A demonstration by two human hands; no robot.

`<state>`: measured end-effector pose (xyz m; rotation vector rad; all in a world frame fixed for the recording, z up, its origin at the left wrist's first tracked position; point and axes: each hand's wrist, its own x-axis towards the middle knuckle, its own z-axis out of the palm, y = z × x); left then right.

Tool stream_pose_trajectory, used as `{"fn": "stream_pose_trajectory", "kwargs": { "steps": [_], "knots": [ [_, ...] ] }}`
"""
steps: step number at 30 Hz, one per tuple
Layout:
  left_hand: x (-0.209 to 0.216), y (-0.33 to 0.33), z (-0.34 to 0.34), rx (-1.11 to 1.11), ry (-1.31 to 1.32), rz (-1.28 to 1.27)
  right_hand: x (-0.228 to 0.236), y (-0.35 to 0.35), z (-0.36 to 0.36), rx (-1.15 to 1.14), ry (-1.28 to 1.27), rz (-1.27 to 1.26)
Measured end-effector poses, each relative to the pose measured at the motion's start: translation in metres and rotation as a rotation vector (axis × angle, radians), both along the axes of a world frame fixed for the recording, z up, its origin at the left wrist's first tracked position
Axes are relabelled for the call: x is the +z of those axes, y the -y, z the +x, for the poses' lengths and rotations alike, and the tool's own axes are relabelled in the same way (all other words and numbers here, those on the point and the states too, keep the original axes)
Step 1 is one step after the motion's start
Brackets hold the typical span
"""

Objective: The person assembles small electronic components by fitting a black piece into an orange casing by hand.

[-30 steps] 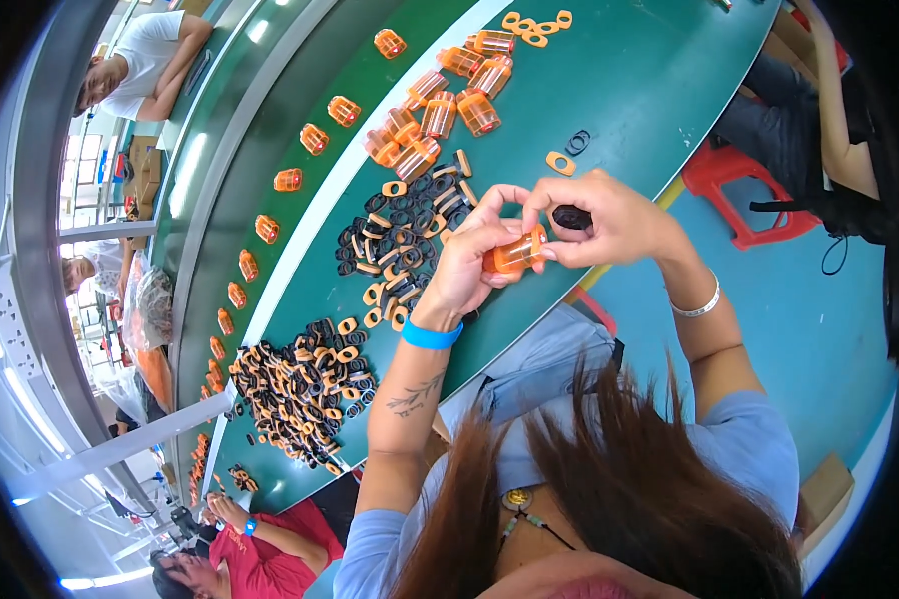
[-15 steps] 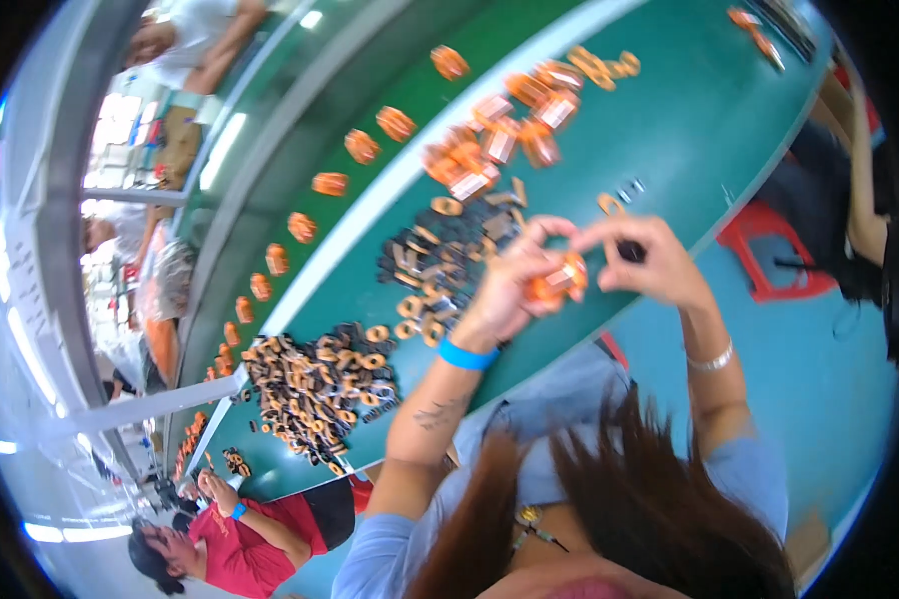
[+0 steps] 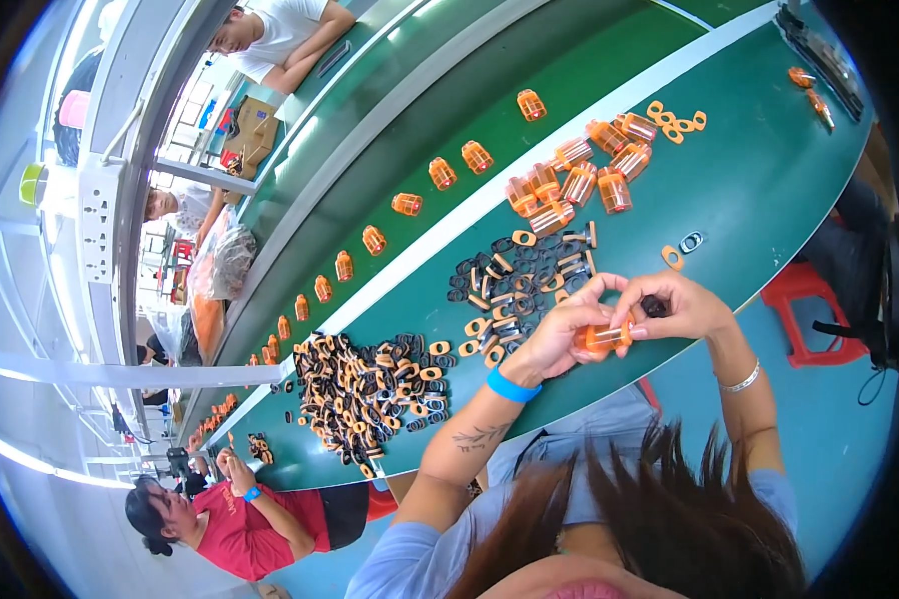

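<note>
Over the near edge of the green table, my left hand [image 3: 552,342] grips a clear orange plastic housing [image 3: 599,338], fingers wrapped round it. My right hand [image 3: 691,304] is at the housing's right end, its thumb and fingertip touching it. A small black part [image 3: 655,306] is tucked in the curled fingers of that hand; its exact kind cannot be made out. Just beyond my hands lies a loose spread of black rings and tan oval rings [image 3: 524,239]. The fingers hide part of the housing.
A big heap of black and tan rings [image 3: 365,394] lies to the left. Several orange housings [image 3: 578,184] are grouped beyond my hands, and more stand in a row along the green belt [image 3: 472,215]. A co-worker in red [image 3: 260,529] sits at left. A red stool [image 3: 814,314] stands right.
My right hand's fingertips have closed in on the housing; before, its forefinger and thumb were spread wider. The housing is turned more sideways in my left hand. The whole view has shifted.
</note>
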<state>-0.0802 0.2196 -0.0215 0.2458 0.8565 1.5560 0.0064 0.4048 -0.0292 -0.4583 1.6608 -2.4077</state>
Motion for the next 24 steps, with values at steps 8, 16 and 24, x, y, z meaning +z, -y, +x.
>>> {"fn": "stream_pose_trajectory", "kwargs": {
  "steps": [8,16,24],
  "knots": [
    [0.006,0.006,0.015,0.0,0.033,-0.119,0.008,-0.002,0.004,0.096,-0.056,0.249],
    [0.006,0.018,0.01,0.066,-0.118,-0.105,0.029,0.021,0.007,-0.214,-0.336,0.51],
    [0.01,0.022,0.003,0.145,-0.115,-0.039,0.032,0.025,0.008,-0.302,-0.164,0.545]
  ]
}}
